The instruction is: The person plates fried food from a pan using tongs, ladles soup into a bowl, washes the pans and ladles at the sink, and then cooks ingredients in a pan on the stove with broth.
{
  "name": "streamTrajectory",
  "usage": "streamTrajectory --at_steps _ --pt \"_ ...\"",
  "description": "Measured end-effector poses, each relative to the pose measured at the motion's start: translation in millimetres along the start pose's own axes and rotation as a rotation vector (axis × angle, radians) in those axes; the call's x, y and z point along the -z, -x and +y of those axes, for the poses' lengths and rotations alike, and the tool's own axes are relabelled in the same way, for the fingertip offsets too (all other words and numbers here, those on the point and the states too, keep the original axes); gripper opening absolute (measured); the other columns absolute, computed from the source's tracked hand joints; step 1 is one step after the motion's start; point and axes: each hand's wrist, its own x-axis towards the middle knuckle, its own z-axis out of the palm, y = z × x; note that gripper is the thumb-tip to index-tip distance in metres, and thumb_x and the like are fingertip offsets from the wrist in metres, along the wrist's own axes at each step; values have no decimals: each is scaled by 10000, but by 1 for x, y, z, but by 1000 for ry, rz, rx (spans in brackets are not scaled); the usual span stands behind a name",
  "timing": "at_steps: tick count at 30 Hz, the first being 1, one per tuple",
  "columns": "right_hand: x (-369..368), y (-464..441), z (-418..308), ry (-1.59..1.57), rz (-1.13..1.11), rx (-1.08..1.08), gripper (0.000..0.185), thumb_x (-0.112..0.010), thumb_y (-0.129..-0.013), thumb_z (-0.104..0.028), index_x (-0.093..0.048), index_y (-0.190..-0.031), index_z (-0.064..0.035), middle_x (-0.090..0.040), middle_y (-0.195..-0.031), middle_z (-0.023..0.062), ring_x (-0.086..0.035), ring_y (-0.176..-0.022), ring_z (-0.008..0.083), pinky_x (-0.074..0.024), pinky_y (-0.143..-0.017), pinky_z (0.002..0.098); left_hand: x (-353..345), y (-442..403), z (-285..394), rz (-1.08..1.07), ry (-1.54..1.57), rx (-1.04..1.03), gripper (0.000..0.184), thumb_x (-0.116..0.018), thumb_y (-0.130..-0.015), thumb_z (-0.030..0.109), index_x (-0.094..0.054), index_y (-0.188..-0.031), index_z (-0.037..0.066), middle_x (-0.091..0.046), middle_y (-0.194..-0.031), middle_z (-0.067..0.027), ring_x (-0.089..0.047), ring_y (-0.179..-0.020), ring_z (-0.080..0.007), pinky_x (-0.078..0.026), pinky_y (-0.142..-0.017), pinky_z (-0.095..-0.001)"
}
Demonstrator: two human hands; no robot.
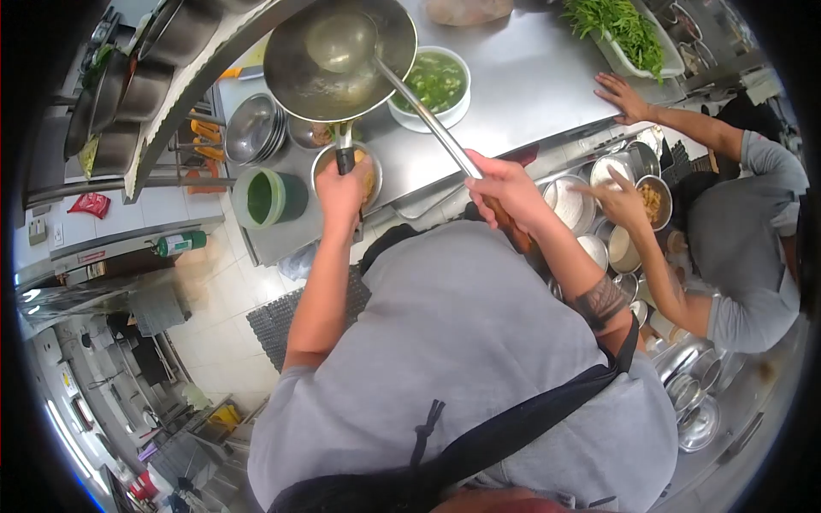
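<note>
My left hand (342, 188) is closed round the black handle of a wok (299, 73), which is held tilted over the steel counter (522, 85). With my right hand (505, 190) I grip a long-handled ladle (428, 115), its bowl inside the wok. Beside the wok's right edge, a white bowl (462, 107) holds green leaves in liquid. A metal bowl with yellowish food (373, 181) sits partly behind my left hand and the wok handle. What the wok contains is hard to make out.
Stacked metal bowls (250, 128) and a green container (267, 198) stand left. A tray of greens (629, 38) is at back right. A co-worker (740, 231) rests one hand on the counter's edge, the other over several pots (571, 205). A shelf (184, 98) with metal containers overhangs the left.
</note>
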Motion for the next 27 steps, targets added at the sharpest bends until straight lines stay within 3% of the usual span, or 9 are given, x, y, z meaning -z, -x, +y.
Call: streamTrajectory --at_steps 1,2,4,9,13,27 --pt "-9 -4 -1 -78 -69 -12 651 -667 -938 -71 -405 -1534 -41 -556 -720 -12 -527 -484 87 -449 -390 244 7 8 11 -97 208 148 207 -786 -852 170 -656 -873 11 -596 -661 -15 -525 -518 -110 -427 -474 -310" --pt "-16 -6 -3 -81 -72 -23 651 -667 -938 -71 -405 -1534 -41 -556 -720 -12 -527 -484 87 -449 -390 244 12 13 12 -94 204 159 207 -786 -852 170 -656 -873 11 -596 -661 -15 -525 -518 -110 -427 -474 -310" --pt "-31 -6 -11 -85 -154 -3 671 -658 -944 -66 -362 -1545 -18 -549 -710 -16 -535 -485 77 -464 -385 246 27 13 8 -155 304 212 170 -769 -868 130 -623 -843 46 -527 -642 35 -432 -465 -56 -324 -406 -248" --pt "-90 17 -44 -44 -128 -2 468 -617 -971 -112 -519 -1415 -2 -567 -710 -5 -514 -462 65 -435 -373 216 87 12 -6 -323 237 173 182 -764 -869 94 -589 -860 45 -531 -643 16 -462 -492 -63 -379 -443 -237" --pt "-152 29 -24 14 -63 45 384 -583 -987 -136 -583 -1351 -15 -570 -711 -12 -500 -449 56 -420 -378 212 140 1 -23 -505 265 156 166 -745 -867 79 -583 -869 45 -533 -635 17 -475 -502 -61 -384 -455 -235" --pt "-412 190 88 43 464 79 466 -586 -976 -131 -542 -1434 -55 -584 -713 -27 -524 -474 47 -432 -423 209 322 58 -96 -870 45 -108 166 -728 -871 126 -589 -902 40 -518 -627 27 -462 -483 -64 -366 -437 -256"
